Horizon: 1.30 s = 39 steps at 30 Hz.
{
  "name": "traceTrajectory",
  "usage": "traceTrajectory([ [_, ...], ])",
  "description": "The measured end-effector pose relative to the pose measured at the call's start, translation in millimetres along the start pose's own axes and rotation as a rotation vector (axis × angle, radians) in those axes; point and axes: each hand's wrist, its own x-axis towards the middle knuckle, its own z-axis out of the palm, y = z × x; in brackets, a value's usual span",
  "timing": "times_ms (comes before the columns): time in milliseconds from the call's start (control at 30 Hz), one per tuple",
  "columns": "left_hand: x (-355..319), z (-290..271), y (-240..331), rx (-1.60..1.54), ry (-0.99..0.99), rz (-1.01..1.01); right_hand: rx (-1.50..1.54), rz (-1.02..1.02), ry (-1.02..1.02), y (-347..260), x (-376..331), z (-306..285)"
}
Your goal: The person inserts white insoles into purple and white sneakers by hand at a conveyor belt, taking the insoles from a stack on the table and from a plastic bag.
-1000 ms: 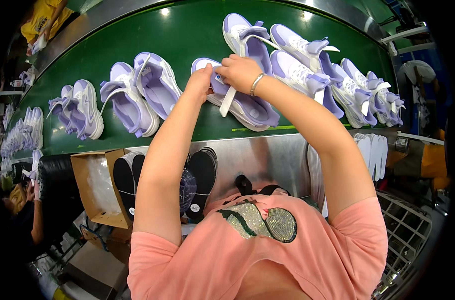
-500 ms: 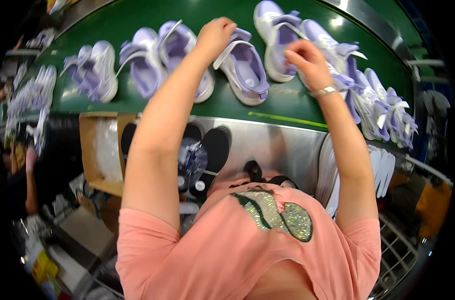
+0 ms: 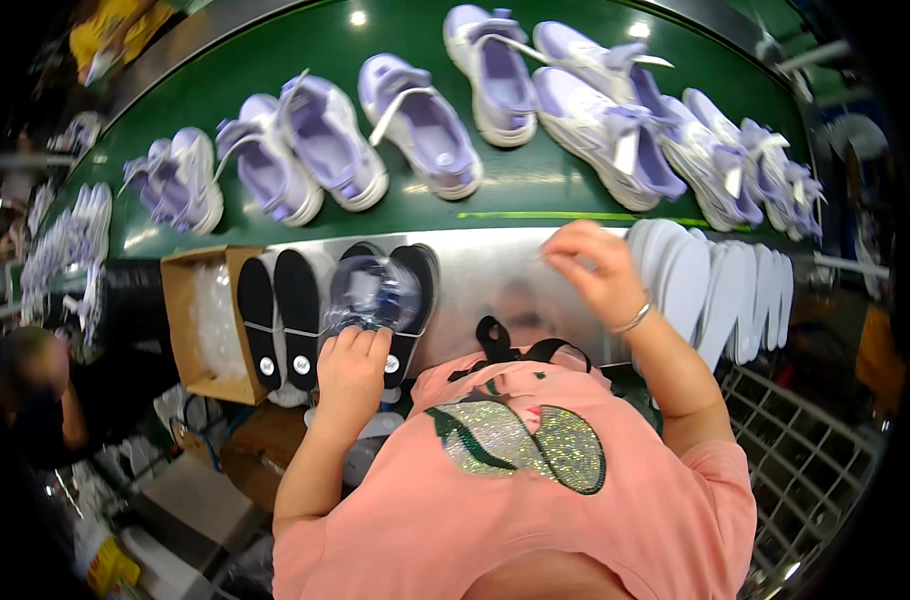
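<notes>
My left hand [image 3: 353, 375] is over the black insoles [image 3: 300, 315], its fingers drawn together at the near edge of a round clear plastic item [image 3: 373, 295]. Whether it grips that item, I cannot make out. Held in the air in front of my body, my right hand [image 3: 600, 275] has thumb and forefinger in a pinch; anything between them is too small to see. Beyond both hands, a lavender and white sneaker [image 3: 430, 130] lies on the green belt [image 3: 535, 185], with another sneaker [image 3: 495, 85] to its right.
More lavender sneakers [image 3: 330, 140] line the belt on both sides. Along the metal ledge [image 3: 475, 265] stand an open carton [image 3: 197, 330] with clear plastic inside and a row of white insoles [image 3: 680, 275]. A wire basket [image 3: 800, 450] is at the right. Another person's yellow sleeve [image 3: 125, 35] shows far left.
My left hand has come back from the sneakers to the black insoles. My right hand has drawn back from the belt toward my body. The view has shifted.
</notes>
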Motion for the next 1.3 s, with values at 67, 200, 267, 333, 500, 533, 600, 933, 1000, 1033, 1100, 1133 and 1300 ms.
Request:
traceTrajectory([
  [67, 33, -5, 20, -0.074, 0.12, 0.203, -0.169, -0.33, 0.026, -17, -7, -1],
  [200, 84, 29, 80, -0.206, -0.048, 0.55, -0.657, -0.458, 0.028, -17, -31, -4],
  [267, 98, 54, 103, -0.153, -0.11, 0.703, -0.833, -0.232, -0.161, 8, -54, -8],
  [333, 111, 74, 118, -0.145, -0.139, 0.819, -0.912, -0.068, -0.16, 10, -68, -24],
  [500, 135, 80, 135, -0.323, -0.011, 0.845, -0.869, 0.252, 0.467, 44, -128, -111],
  [533, 145, 72, 134, -0.417, 0.1, 0.812, -0.953, 0.389, 0.547, 48, -144, -131],
  [600, 190, 50, 121, -0.444, 0.093, 0.507, -1.092, 0.7, 0.603, 77, -196, -156],
  [933, 406, 65, -10, -0.245, 0.263, -0.178, -0.863, 0.986, 0.537, 103, -223, -167],
  [1000, 418, 66, -14, -0.312, 0.211, -0.145, -0.881, 1.039, 0.581, 92, -219, -170],
  [1033, 419, 66, -10, -0.311, 0.244, -0.15, -0.955, 1.021, 0.635, 85, -214, -171],
  [1100, 412, 73, 0, -0.299, 0.302, -0.148, -1.001, 0.866, 0.766, 76, -203, -181],
  [1133, 402, 71, 10, -0.321, 0.254, -0.194, -1.006, 0.799, 0.755, 70, -191, -186],
  [1300, 349, 79, 33, -0.6, 0.137, -0.275, 0.416, 0.741, 0.375, 40, -44, -145],
])
